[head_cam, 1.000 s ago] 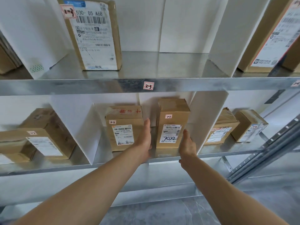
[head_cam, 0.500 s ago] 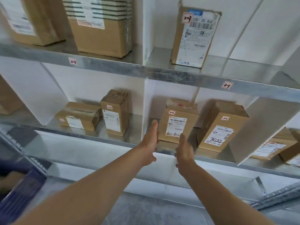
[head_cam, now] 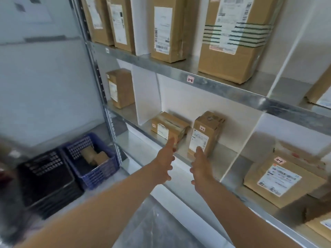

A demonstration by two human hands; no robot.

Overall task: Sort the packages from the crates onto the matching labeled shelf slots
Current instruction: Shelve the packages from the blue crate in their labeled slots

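Note:
Both my hands are stretched out in front of the metal shelf unit [head_cam: 223, 89], empty, fingers straight. My left hand [head_cam: 163, 162] hovers before a flat cardboard package [head_cam: 169, 127] lying in a lower slot. My right hand [head_cam: 201, 166] is just in front of an upright package [head_cam: 206, 134] with a small tag, in the same slot. A slot label [head_cam: 190, 79] sticks on the shelf edge above. On the floor at the left a blue crate [head_cam: 93, 158] holds a few brown packages [head_cam: 94, 155], beside a black crate [head_cam: 44, 178].
White dividers [head_cam: 143, 97] split the shelves into slots. More cardboard packages stand on the upper shelf [head_cam: 232, 38] and in the right slot [head_cam: 281, 178]. A steel upright [head_cam: 100, 90] marks the unit's left end, with a grey wall and floor beyond.
My view has swung left along the shelf, bringing the crates on the floor into sight. Both hands came away from the packages they were next to and now hover empty.

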